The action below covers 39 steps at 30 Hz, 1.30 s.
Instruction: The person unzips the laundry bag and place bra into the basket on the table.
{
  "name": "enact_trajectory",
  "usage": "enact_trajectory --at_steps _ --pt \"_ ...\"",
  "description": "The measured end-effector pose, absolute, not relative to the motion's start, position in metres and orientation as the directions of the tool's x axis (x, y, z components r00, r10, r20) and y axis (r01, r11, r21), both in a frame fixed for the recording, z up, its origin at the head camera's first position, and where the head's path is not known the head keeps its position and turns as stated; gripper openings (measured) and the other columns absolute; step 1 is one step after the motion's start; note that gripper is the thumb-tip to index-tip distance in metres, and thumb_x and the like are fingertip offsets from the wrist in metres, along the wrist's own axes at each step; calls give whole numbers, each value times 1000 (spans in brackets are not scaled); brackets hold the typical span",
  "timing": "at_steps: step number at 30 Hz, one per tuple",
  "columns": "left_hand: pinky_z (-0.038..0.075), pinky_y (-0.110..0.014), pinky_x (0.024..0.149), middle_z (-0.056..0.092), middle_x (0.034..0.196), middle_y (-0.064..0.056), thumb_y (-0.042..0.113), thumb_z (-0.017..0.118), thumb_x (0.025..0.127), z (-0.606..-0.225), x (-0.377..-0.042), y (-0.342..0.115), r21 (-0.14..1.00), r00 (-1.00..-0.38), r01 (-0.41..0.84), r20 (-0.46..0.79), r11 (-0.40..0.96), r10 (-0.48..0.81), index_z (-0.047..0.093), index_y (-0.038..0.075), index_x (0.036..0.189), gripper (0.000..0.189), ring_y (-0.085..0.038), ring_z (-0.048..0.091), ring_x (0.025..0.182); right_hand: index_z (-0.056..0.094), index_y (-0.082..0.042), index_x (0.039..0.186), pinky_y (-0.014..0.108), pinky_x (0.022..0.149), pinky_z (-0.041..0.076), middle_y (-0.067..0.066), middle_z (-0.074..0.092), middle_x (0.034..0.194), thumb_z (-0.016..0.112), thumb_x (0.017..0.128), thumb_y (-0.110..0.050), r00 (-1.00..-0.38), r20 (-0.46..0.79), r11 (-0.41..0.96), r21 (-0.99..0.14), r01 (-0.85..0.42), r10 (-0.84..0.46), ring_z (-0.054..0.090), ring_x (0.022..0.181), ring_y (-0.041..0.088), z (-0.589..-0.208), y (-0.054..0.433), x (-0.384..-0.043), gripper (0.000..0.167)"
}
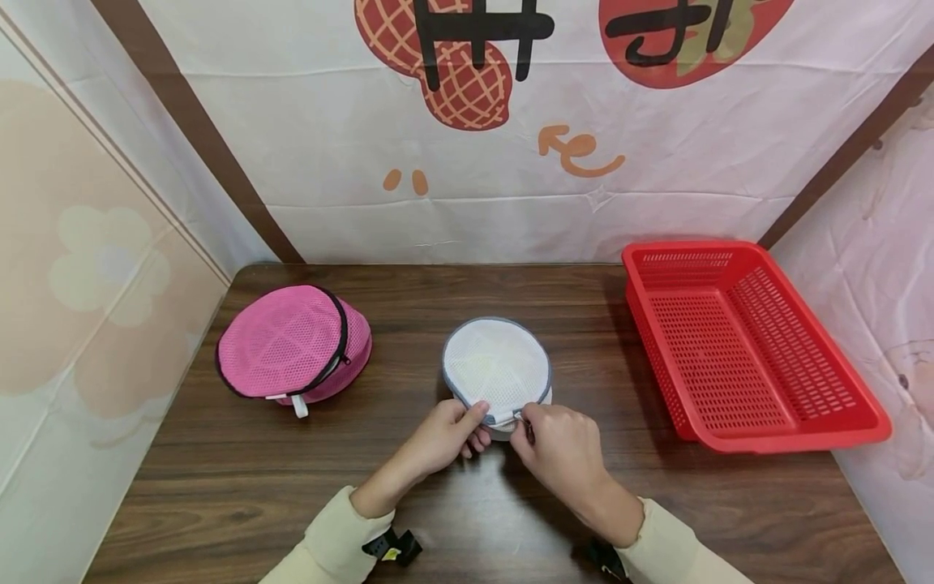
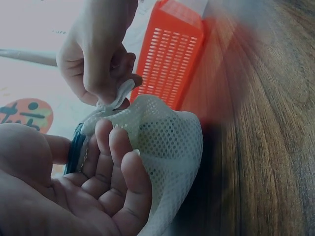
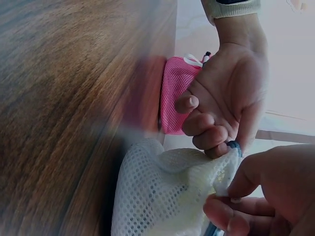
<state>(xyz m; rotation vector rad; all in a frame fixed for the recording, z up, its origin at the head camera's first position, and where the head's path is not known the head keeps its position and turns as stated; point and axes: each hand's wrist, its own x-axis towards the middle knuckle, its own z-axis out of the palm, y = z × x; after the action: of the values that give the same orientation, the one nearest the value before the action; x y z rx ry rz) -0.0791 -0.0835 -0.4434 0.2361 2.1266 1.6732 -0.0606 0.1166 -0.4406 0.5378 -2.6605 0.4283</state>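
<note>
A white mesh laundry bag [image 1: 496, 365], round with a blue-grey rim, stands at mid-table. My left hand [image 1: 441, 438] pinches its front rim, thumb on top and fingers below. Just to the right, my right hand [image 1: 562, 446] pinches a small white tab [image 3: 222, 189] at the zipper edge between thumb and forefinger. In the left wrist view the bag's mesh side [image 2: 172, 147] bulges under the rim. Something pale yellowish shows through the mesh in the right wrist view.
A pink mesh bag [image 1: 284, 345] with black zipper trim and a white loop sits at the left of the wooden table [image 1: 292, 487]. At the right stands a red plastic basket [image 1: 660, 381] with perforated walls. A printed cloth [image 1: 328, 227] hangs behind the table.
</note>
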Motion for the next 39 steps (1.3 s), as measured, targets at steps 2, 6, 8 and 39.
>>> enact_trajectory --at_steps 2,6,8,39 --pt "58 -33 56 69 81 -10 26 48 110 -444 -80 -84 957 -895 -151 -239 249 377 65 -8 95 41 -18 62 68 45 -23 59 22 37 27 -14 36 52 74 76 -13 -846 431 875 -214 -433 -314 33 45 4 -440 117 -60 35" --pt "59 -31 58 69 90 -16 27 52 108 -444 -81 -83 952 -888 -221 -287 213 360 62 -7 105 36 -19 62 74 45 -23 60 21 38 26 -14 34 52 73 82 -15 -845 421 864 -225 -450 -330 32 46 4 -440 117 -60 36" --pt "59 -30 58 69 93 -18 28 53 108 -444 -80 -82 949 -886 -253 -305 189 349 61 -7 108 36 -18 62 74 45 -23 61 21 38 25 -15 32 52 72 85 -17 -846 414 859 -234 -455 -335 31 46 3 -440 117 -60 37" --pt "63 -29 71 74 99 -21 18 53 108 -450 -77 -75 946 -919 -320 -294 -61 263 61 -12 115 32 -18 72 81 53 -22 67 18 41 27 -15 37 57 71 87 -15 -786 426 775 -254 -579 -447 34 49 -1 -441 116 -65 28"
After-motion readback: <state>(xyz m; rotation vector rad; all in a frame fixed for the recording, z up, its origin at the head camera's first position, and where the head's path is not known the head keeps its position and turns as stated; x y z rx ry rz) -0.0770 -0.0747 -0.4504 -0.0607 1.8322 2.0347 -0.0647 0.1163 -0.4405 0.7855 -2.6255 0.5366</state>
